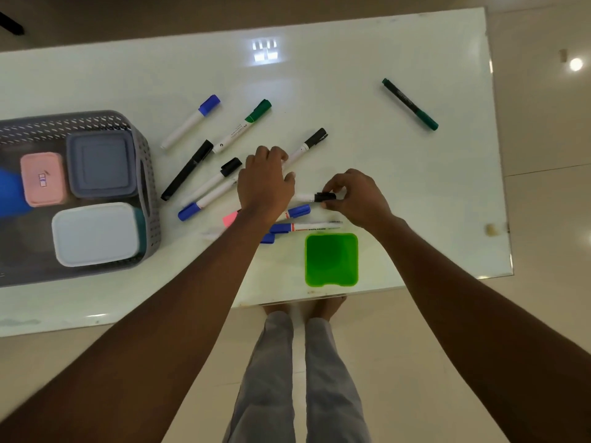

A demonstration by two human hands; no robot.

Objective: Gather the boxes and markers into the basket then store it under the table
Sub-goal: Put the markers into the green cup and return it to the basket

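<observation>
The marker-gathering step was in hand. The boxes already lay in the basket [149, 199] by the left edge of the bench [415, 187]: a pink box [43, 179], a grey box [102, 163] and a white box [96, 233]. The right hand [358, 198] pinched a short black-capped marker [319, 197] by its cap, near the middle of the front edge. The left hand [265, 183] lay palm down, fingers curled at the barrel end of a longer black-capped marker [308, 145]; whether they had closed on it could not be told. Other markers lay loose between the hands and the basket, and a green marker [410, 104] sat well apart toward the far right corner. A green tub [331, 259] stood at the front edge. The next move probably called for carrying the gripped markers left to the basket.
</observation>
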